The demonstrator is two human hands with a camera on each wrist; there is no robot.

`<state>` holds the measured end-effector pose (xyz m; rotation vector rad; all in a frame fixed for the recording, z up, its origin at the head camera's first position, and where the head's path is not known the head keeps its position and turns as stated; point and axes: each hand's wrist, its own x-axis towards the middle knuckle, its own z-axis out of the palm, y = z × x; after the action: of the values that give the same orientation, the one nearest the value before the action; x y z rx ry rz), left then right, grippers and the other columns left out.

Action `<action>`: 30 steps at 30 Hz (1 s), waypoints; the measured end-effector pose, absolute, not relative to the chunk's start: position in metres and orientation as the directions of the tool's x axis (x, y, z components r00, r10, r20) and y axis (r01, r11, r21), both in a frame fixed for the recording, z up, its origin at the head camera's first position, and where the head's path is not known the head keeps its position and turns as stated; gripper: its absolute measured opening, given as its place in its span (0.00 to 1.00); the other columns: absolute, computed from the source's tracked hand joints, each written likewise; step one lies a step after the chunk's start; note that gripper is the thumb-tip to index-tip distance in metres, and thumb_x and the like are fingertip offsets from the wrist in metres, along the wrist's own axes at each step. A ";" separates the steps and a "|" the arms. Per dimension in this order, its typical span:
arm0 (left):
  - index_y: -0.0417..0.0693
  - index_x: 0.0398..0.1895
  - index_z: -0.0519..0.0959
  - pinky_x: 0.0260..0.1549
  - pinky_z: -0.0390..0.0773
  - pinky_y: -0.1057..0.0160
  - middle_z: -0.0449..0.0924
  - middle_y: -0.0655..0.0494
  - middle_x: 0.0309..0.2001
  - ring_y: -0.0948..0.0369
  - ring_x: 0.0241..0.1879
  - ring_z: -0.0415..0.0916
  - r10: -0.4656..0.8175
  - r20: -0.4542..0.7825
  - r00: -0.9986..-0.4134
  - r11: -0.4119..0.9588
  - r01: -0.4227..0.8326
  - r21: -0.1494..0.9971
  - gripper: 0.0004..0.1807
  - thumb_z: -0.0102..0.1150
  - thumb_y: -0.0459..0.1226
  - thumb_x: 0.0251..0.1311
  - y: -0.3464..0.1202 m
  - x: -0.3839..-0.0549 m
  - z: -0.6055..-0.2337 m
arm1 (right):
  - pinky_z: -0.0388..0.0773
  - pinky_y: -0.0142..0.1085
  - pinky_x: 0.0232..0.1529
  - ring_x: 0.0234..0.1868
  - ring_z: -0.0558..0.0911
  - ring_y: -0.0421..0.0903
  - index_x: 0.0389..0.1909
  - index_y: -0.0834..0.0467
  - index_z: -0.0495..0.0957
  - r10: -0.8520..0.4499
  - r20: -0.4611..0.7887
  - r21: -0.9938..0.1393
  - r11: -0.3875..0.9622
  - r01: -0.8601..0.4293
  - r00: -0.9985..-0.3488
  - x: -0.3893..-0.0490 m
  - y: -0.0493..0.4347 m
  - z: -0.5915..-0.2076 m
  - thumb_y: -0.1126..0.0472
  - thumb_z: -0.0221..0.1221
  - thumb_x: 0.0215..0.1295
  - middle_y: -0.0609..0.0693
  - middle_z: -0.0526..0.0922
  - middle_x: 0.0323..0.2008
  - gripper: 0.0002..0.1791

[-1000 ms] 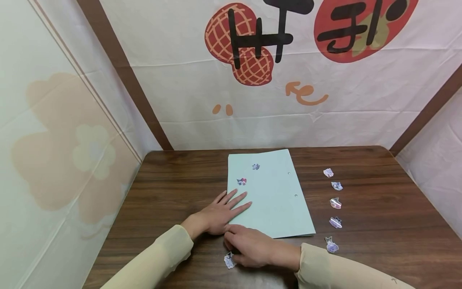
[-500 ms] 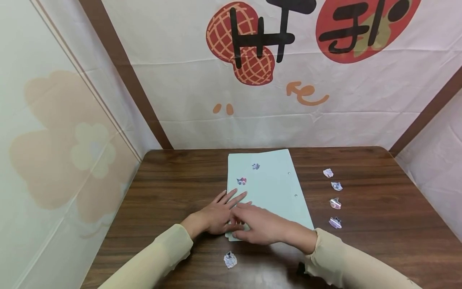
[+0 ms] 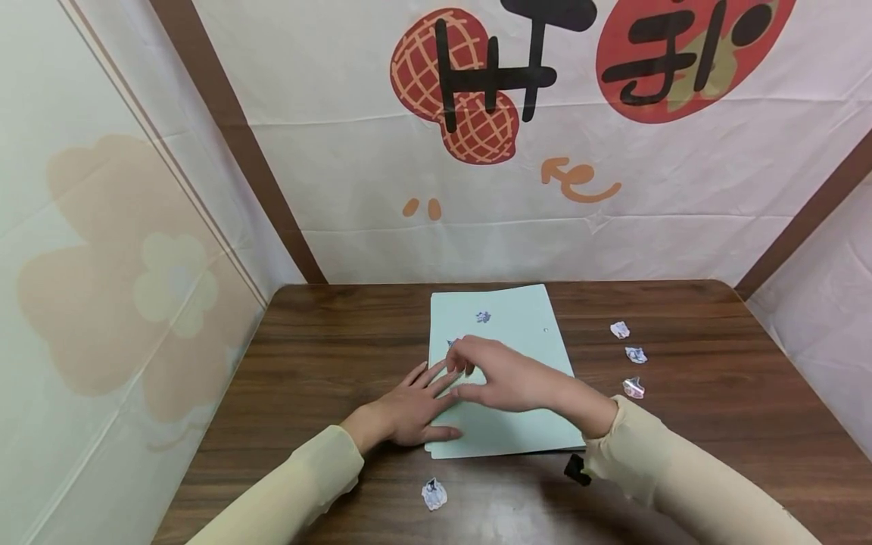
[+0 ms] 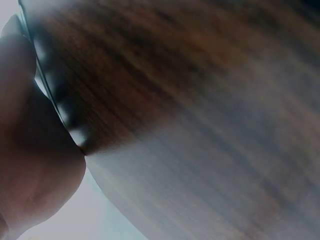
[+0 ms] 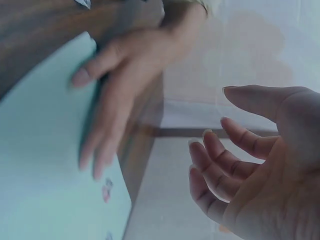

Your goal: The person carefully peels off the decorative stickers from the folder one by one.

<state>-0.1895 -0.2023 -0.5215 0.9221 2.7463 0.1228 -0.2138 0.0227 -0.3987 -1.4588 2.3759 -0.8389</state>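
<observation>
My left hand lies flat with spread fingers on the left edge of a light-blue stack of paper sheets. Above the paper and close to the left fingers hovers my right hand. In the right wrist view the right hand has loosely bent fingers, thumb apart, and nothing between them. One small purple sticker is on the upper part of the paper. Another sticker, red and purple, lies just past the left fingertips, mostly covered by the right hand in the head view.
A loose sticker lies on the brown wooden table in front of the paper. Several more form a column at the right, among them a whitish sticker and a shiny sticker. Printed cloth hangs behind the table.
My right hand has risen from the paper's front left corner, moving away from me and slightly right. Its forearm now covers the nearer stickers of the right column. The left hand stays put.
</observation>
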 end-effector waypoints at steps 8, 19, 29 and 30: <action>0.70 0.84 0.45 0.76 0.36 0.39 0.31 0.60 0.84 0.49 0.82 0.26 0.637 -0.164 -0.753 0.771 0.618 0.154 0.42 0.31 0.71 0.71 -0.207 -0.192 -0.530 | 0.78 0.46 0.52 0.51 0.79 0.50 0.51 0.55 0.76 -0.832 0.122 -0.576 0.385 -0.721 -0.541 -0.246 0.028 -0.383 0.59 0.65 0.69 0.46 0.79 0.46 0.13; 0.71 0.84 0.43 0.77 0.36 0.39 0.30 0.60 0.84 0.51 0.82 0.24 0.632 -0.175 -0.755 0.775 0.611 0.159 0.42 0.31 0.71 0.71 -0.206 -0.192 -0.529 | 0.80 0.45 0.48 0.51 0.80 0.55 0.55 0.59 0.75 -0.767 0.085 -0.619 0.460 -0.637 -0.636 -0.296 0.033 -0.392 0.59 0.65 0.70 0.53 0.81 0.48 0.17; 0.70 0.84 0.41 0.77 0.35 0.40 0.29 0.59 0.84 0.50 0.82 0.24 0.625 -0.196 -0.756 0.781 0.604 0.159 0.42 0.33 0.70 0.72 -0.204 -0.191 -0.525 | 0.79 0.47 0.50 0.51 0.79 0.55 0.55 0.61 0.75 -0.694 -0.022 -0.657 0.553 -0.513 -0.720 -0.340 0.033 -0.406 0.59 0.61 0.72 0.58 0.81 0.51 0.15; 0.69 0.84 0.42 0.77 0.35 0.40 0.30 0.59 0.84 0.49 0.82 0.25 0.625 -0.196 -0.756 0.781 0.604 0.159 0.42 0.34 0.69 0.72 -0.204 -0.191 -0.523 | 0.79 0.47 0.51 0.51 0.79 0.55 0.55 0.61 0.75 -0.691 -0.029 -0.656 0.559 -0.508 -0.722 -0.344 0.032 -0.408 0.59 0.61 0.73 0.58 0.81 0.52 0.15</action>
<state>-0.1906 -0.2039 -0.5233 0.9593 2.7358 0.1264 -0.3435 0.0323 -0.4083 -0.9923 2.5120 -0.9224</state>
